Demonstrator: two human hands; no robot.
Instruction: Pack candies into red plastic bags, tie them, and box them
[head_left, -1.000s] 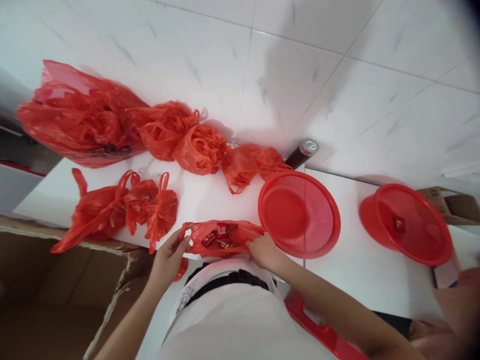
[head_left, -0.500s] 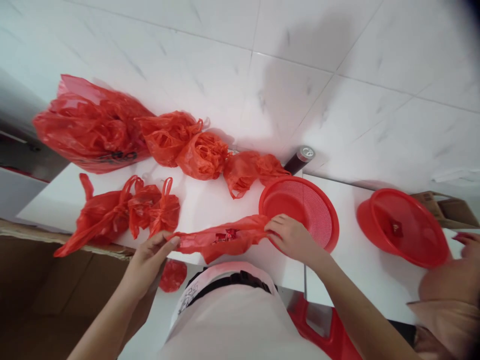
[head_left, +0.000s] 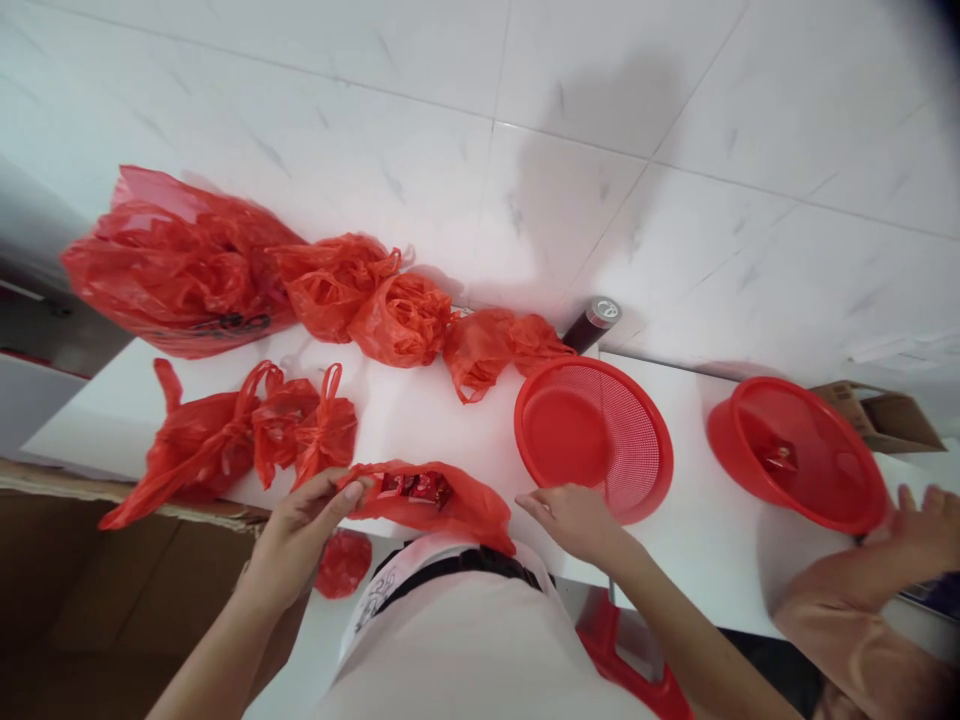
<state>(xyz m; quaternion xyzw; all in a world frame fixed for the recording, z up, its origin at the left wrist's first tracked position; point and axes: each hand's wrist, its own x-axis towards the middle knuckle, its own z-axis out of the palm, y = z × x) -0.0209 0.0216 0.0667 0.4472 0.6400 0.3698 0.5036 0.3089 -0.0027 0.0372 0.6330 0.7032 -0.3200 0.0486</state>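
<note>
A small red plastic bag [head_left: 442, 500] with red wrapped sweets inside lies at the near edge of the white table [head_left: 420, 420]. My left hand [head_left: 304, 520] pinches the bag's left edge. My right hand [head_left: 574, 520] is just right of the bag, fingers loosely curled, apart from it and close to the rim of an empty red mesh basket [head_left: 592, 435].
Several filled red bags lie along the wall at the back [head_left: 187, 265] and tied ones at the left [head_left: 255, 430]. A dark can [head_left: 592, 322] stands behind the basket. A second red basket [head_left: 799, 450] holds a sweet; another person's hand [head_left: 915, 520] is beside it. A cardboard box [head_left: 112, 580] sits lower left.
My right hand has let go of the bag's right end and drawn back toward me. The bag has slumped at the table edge, my left hand still on it.
</note>
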